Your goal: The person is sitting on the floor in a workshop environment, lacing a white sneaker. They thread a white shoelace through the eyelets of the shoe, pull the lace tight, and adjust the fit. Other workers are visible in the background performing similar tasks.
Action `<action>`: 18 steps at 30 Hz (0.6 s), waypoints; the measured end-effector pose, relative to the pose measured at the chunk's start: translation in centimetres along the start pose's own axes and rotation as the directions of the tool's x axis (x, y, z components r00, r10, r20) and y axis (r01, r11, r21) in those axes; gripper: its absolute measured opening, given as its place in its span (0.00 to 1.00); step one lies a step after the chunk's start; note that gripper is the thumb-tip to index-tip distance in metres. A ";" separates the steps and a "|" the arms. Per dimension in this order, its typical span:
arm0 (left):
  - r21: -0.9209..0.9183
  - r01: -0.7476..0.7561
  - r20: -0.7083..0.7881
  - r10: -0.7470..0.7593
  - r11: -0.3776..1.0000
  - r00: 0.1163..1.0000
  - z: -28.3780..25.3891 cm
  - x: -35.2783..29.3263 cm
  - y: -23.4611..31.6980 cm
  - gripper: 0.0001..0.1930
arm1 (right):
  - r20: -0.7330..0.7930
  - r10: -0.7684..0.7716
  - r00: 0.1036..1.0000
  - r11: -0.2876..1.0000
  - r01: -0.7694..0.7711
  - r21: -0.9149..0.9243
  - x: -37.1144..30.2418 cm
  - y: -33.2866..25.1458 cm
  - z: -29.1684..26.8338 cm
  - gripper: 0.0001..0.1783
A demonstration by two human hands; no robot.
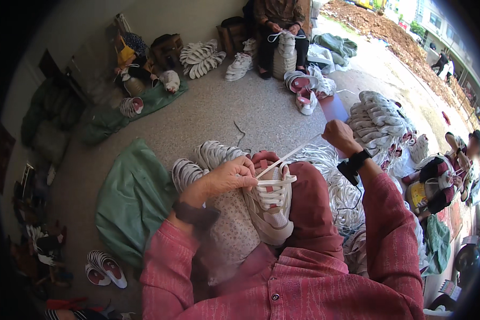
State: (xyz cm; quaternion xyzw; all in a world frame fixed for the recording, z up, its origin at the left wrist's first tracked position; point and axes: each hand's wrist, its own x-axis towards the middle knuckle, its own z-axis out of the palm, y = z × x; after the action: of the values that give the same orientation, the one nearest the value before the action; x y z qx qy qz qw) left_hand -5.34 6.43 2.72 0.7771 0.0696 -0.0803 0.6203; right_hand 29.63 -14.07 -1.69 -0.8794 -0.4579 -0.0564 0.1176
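A white and beige sneaker [272, 220] with pink-red accents lies in my lap, its toe toward me. White lacing crosses its tongue. My left hand [230, 177] is closed at the top of the lacing, pinching the white shoelace where it leaves the shoe; its fingertips partly hide the eyelets there. From the shoe's collar a length of shoelace [293, 153] runs taut up to the right. Its far end is in my right hand [341, 137], closed in a fist and held out ahead of the shoe. Under the sneaker is a flower-patterned cloth [232, 226].
Loose white laces [338, 194] heap beside my right leg, near stacked white shoes [378, 120]. A green sack [136, 197] lies to my left, with nested shoes [105, 268] below it. A seated person [280, 24] handles laces at the back; others sit left and right.
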 end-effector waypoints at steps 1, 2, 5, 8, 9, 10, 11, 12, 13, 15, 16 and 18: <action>0.031 -0.015 -0.014 0.016 0.999 1.000 0.0 -0.1 0.0 0.11 | 0.107 0.045 0.993 0.994 -0.055 0.091 -0.7 0.2 0.1 0.13; 0.064 -0.038 -0.010 0.038 0.997 0.999 0.1 0.2 0.2 0.11 | 0.165 -0.205 0.965 0.977 0.191 0.095 -1.4 1.6 0.5 0.18; 0.206 -0.172 -0.047 0.186 0.963 0.982 0.4 -0.2 0.1 0.09 | 0.054 -0.215 0.975 0.883 0.171 0.437 -3.5 0.5 1.6 0.16; 0.481 -0.249 -0.212 0.387 0.840 0.897 1.9 -1.9 -1.4 0.07 | 0.277 -0.378 0.883 0.574 -0.011 0.819 -5.0 -4.5 -2.4 0.17; 0.506 -0.250 -0.243 0.415 0.825 0.877 2.6 -2.1 -1.5 0.07 | 0.255 -0.475 0.842 0.484 0.008 0.875 -5.4 -5.1 -2.4 0.16; 0.531 -0.250 -0.273 0.442 0.810 0.854 3.3 -2.2 -1.6 0.07 | 0.180 -0.515 0.838 0.439 0.077 0.895 -6.0 -5.7 -2.4 0.17; 0.557 -0.242 -0.305 0.467 0.794 0.830 3.8 -2.6 -1.5 0.08 | 0.100 -0.554 0.826 0.385 0.147 0.911 -6.5 -7.3 -3.1 0.17; 0.603 -0.223 -0.310 0.482 0.766 0.819 4.4 -2.9 -0.7 0.07 | 0.106 -0.557 0.824 0.368 0.130 0.921 -6.7 -8.2 -3.2 0.16; 0.573 -0.230 -0.311 0.469 0.787 0.827 4.8 -3.0 -0.8 0.06 | 0.113 -0.560 0.821 0.352 0.112 0.929 -6.8 -9.0 -3.3 0.16; 0.518 -0.249 -0.309 0.451 0.818 0.837 5.3 -3.0 -0.6 0.06 | 0.099 -0.555 0.826 0.341 0.117 0.933 -6.9 -9.8 -2.7 0.15; 0.512 -0.163 -0.352 0.380 0.843 0.856 5.4 -3.0 -0.2 0.06 | 0.084 -0.539 0.838 0.350 0.133 0.927 -6.7 -9.8 -1.4 0.15; 0.482 0.026 -0.453 0.224 0.876 0.863 5.9 -3.5 0.7 0.06 | 0.010 -0.492 0.871 0.309 0.164 0.937 -6.7 -10.5 1.0 0.15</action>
State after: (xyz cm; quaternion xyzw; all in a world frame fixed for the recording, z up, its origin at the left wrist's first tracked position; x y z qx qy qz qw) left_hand -8.82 0.45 2.88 0.9009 0.1634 0.1405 0.3767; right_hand 17.19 -13.34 -2.47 -0.5485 -0.5939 0.3140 0.4978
